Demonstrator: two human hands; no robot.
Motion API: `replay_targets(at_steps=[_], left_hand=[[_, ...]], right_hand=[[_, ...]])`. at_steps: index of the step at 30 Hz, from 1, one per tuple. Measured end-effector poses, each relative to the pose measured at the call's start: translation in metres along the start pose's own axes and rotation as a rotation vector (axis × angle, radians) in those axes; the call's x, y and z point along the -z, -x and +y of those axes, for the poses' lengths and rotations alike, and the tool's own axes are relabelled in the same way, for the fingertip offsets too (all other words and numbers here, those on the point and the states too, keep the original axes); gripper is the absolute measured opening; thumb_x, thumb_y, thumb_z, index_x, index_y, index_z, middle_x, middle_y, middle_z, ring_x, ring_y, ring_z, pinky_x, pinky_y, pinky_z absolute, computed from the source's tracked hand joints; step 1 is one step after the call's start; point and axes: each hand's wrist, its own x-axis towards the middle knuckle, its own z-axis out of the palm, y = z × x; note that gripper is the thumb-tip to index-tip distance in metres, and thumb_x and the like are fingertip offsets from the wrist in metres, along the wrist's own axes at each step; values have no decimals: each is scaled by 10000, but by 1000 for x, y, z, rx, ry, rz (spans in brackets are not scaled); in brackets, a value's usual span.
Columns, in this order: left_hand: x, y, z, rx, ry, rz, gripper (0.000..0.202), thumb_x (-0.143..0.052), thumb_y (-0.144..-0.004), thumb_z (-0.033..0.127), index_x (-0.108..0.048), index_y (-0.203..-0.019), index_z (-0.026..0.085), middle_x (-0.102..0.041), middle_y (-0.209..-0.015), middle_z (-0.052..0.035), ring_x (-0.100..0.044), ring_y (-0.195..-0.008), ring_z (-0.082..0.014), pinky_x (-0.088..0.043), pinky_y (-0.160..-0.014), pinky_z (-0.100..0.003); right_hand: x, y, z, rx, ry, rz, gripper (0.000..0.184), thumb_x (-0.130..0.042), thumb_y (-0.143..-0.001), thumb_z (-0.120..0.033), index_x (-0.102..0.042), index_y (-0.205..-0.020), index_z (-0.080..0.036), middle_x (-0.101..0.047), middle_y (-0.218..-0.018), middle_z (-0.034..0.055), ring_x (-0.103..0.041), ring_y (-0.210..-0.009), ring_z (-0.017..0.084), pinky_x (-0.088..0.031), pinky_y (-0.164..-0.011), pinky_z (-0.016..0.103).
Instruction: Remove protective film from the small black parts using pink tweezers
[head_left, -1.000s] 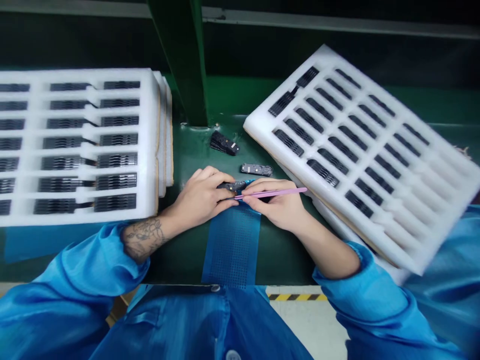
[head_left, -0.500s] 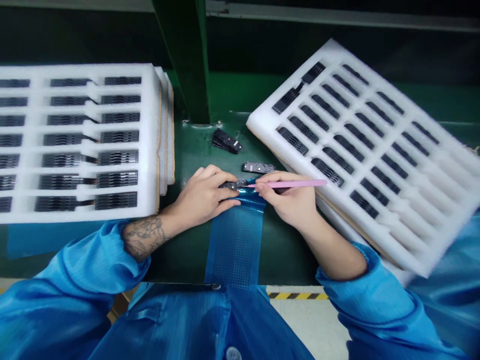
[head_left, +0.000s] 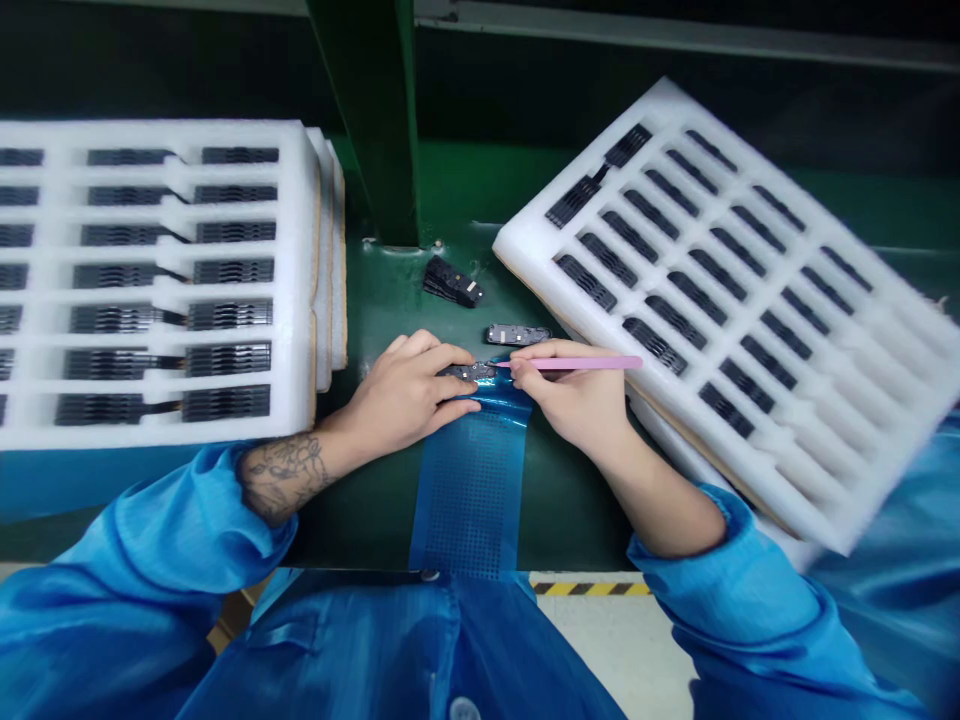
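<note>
Green bench (head_left: 577,500): two foam stacks (head_left: 300,300), three black parts (head_left: 517,335), two hands (head_left: 401,395) (head_left: 570,395).

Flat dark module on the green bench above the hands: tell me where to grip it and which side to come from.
Pinch the flat dark module across its narrow width, by the two long edges, coming down from the far side. It lies flat and runs roughly sideways on the green bench. The right hand sits just nearer, and the foam tray crowds its right end, so that approach probably stays freest.

A green-painted worktop (head_left: 480,190) is braced by a green steel upright (head_left: 367,120), with a grey rail (head_left: 675,30) behind. Pale floor (head_left: 615,650) below carries yellow-and-black hazard tape (head_left: 589,589).
</note>
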Motion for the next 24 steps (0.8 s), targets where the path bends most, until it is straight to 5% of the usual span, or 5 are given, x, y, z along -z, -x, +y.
replay_targets(at_steps=[24], left_hand=[[2,-1,-3,-22,7,-7,219,-643,-959,417,-779,-1056,275,-703,-1235,-33,-594,-1032,-236,-489,-859,-412]], right_hand=[[-1,-3,0,-14,-63,9,100,-769,-764,-250,-773,-805,-159,-772,-747,51,-687,-614,151,-539,-535,243]])
